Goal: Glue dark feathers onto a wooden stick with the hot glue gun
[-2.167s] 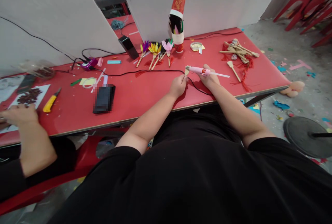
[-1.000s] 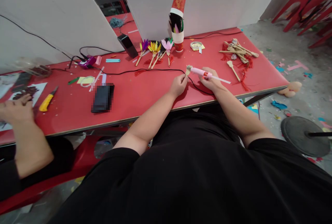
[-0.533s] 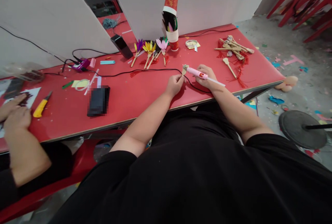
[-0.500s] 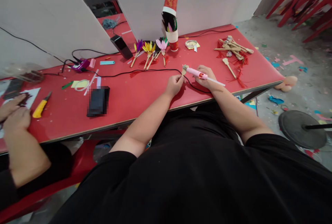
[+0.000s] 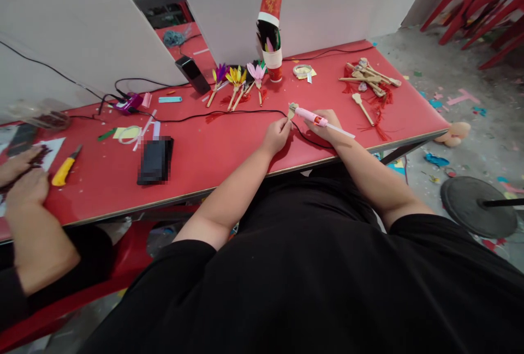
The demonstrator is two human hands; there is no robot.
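Close to the front edge of the red table (image 5: pixel 229 149), my left hand (image 5: pixel 278 134) pinches a small pale wooden piece (image 5: pixel 290 114). My right hand (image 5: pixel 325 126) is closed round a pink glue gun (image 5: pixel 311 117) with a clear glue stick out of its back end. The gun's nozzle is at the top of the wooden piece; whether they touch is too small to tell. To the right lie a single wooden stick (image 5: pixel 362 108) with a red tassel and a pile of similar sticks (image 5: pixel 370 78). Flower-topped sticks (image 5: pixel 236 83) lie at the back.
Stacked red cups (image 5: pixel 272 64) stand by the wall. A black cable (image 5: pixel 241 111) crosses the table behind my hands. A black case (image 5: pixel 154 160), a yellow cutter (image 5: pixel 64 172) and a purple power block (image 5: pixel 127 104) are leftward. Another person's hands (image 5: pixel 27 184) rest at far left.
My left hand and the wooden piece have shifted very slightly. The fingers of my right hand have changed position a little round the glue gun.
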